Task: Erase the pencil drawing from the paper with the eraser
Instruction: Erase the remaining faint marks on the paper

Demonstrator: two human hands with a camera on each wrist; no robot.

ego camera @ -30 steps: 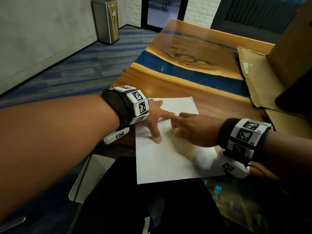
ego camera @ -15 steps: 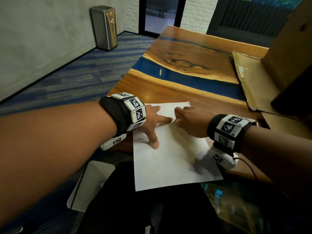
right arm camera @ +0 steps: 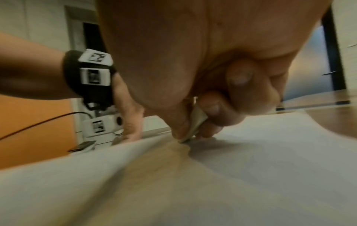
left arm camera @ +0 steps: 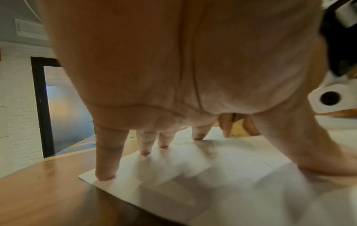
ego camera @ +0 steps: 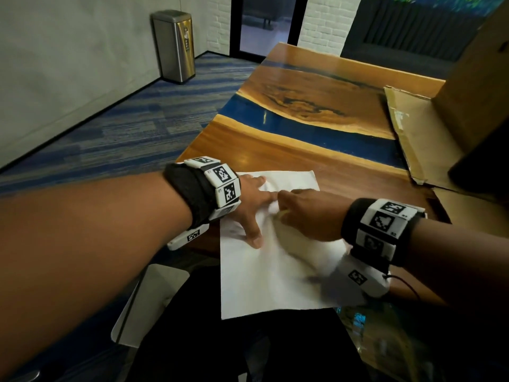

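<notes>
- At far left, a brushed-metal bin (ego camera: 176,45) stands against the grey wall on striped blue carpet; you cannot see inside it.
- Your left hand (ego camera: 252,201) lies flat on the paper (ego camera: 264,277), fingers (left arm camera: 108,162) straight and spread apart, the tips pressing the sheet's near-left part down; the thumb points back toward you.
- The paper, a plain white rectangular sheet, lies on the near end of the desk (ego camera: 275,150), its lower edge hanging past the desk's edge over something dark; the sheet buckles into a soft ridge between your two hands.
- The pencil drawing is hidden or too blurred to make out; only faint grey smudges show by your left fingertips in the left wrist view.
- Your right hand (ego camera: 311,216) sits just right of the left, fingers (right arm camera: 212,110) curled and clamped with the thumb on the eraser (right arm camera: 195,126), a thin pale wedge whose lower end touches the paper.
- The desk is glossy slab wood, amber with dark swirling grain, crossed by a band of blue resin.
- At right, flattened brown cardboard (ego camera: 413,133) lies on the desk, with a cardboard box (ego camera: 479,78) standing beyond it; its contents are out of sight.
</notes>
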